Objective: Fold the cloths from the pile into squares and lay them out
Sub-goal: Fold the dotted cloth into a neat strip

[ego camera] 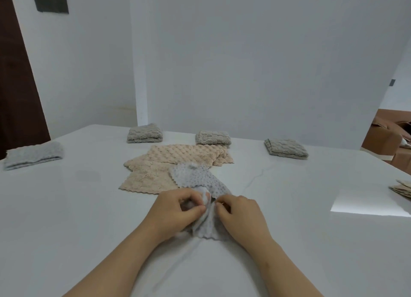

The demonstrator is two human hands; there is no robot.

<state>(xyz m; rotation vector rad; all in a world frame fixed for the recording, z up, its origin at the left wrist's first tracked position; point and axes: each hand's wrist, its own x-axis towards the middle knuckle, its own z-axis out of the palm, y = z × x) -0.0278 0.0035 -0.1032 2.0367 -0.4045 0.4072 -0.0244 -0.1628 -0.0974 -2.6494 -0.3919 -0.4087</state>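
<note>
Left hand [175, 210]: fingers curled, thumb and fingertips pinching a bunched edge of the grey cloth [198, 180]. Right hand [240, 212]: fingers also curled in, nipping the same cloth from the other side. The hands are close together, nearly touching. The exact grip under the right fingers is hidden.

Grey cloth: dotted and crumpled between the hands. Its near edge hangs onto the table [89, 219], and its far end lies over the nearest of the beige cloths [153, 174].

Step in hand, by my reading: finding corners so the cloth can be opened out before the first fold. To do it well, work each hand along the edge to a true corner, then draw the hands apart until the cloth is taut and flat. Lay it on bare table in front of the beige pile. Match the scalloped edges before pressing a crease, since plush cloth like this probably slips and springs open.

Beyond: the beige cloths lie loosely overlapped and unfolded. Four folded squares [213, 138] are set well apart along the far side, one of them at far left. A beige stack [402, 188] is cut off by the right edge.

Containers: none on the table. Brown cardboard boxes [382, 139] stand past the right corner, and I cannot make out what is in them.
</note>
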